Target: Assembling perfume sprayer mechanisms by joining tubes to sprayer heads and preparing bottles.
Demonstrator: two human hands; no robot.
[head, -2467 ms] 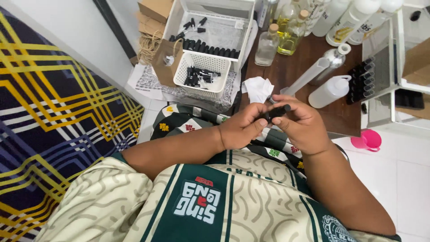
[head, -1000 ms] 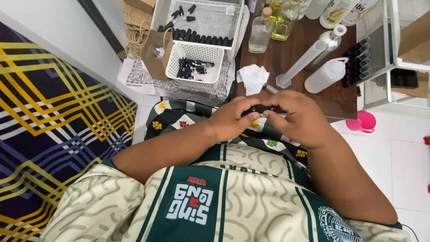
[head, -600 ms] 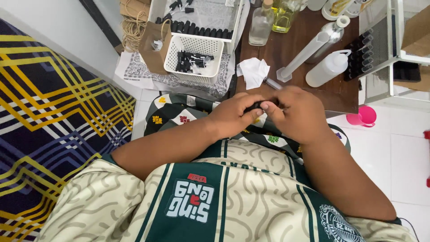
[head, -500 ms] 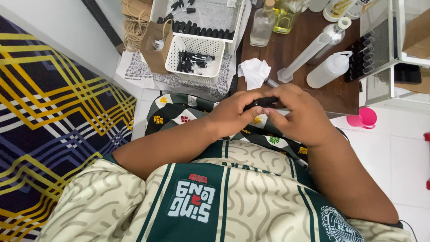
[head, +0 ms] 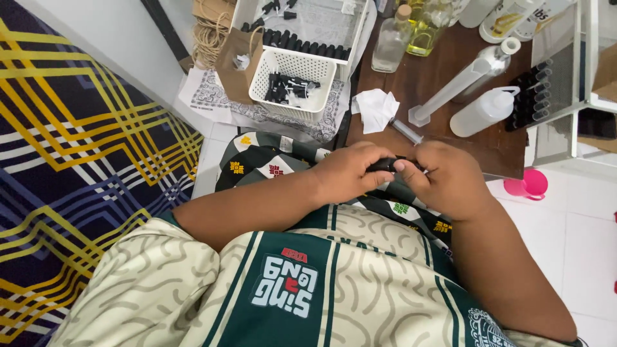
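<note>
Both of my hands meet over my lap, just in front of the brown table edge. My left hand [head: 350, 173] and my right hand [head: 447, 177] together grip one small black bottle [head: 384, 165], held level between the fingertips; most of it is hidden by my fingers. A crumpled white tissue [head: 376, 109] and a thin clear syringe [head: 407, 132] lie on the brown table [head: 443, 77] just beyond my hands.
A white basket [head: 292, 83] with several small black bottles sits on the floor ahead, a larger white tray [head: 302, 26] behind it. A clear measuring cylinder [head: 459, 87], white squeeze bottle [head: 482, 112], glass oil bottles [head: 392, 42] and a rack of black vials [head: 540, 90] occupy the table. A pink funnel [head: 527, 186] lies right.
My hands have stayed joined on the black bottle and drifted slightly lower towards my lap; my fingers have shifted around it. The view has tilted a little.
</note>
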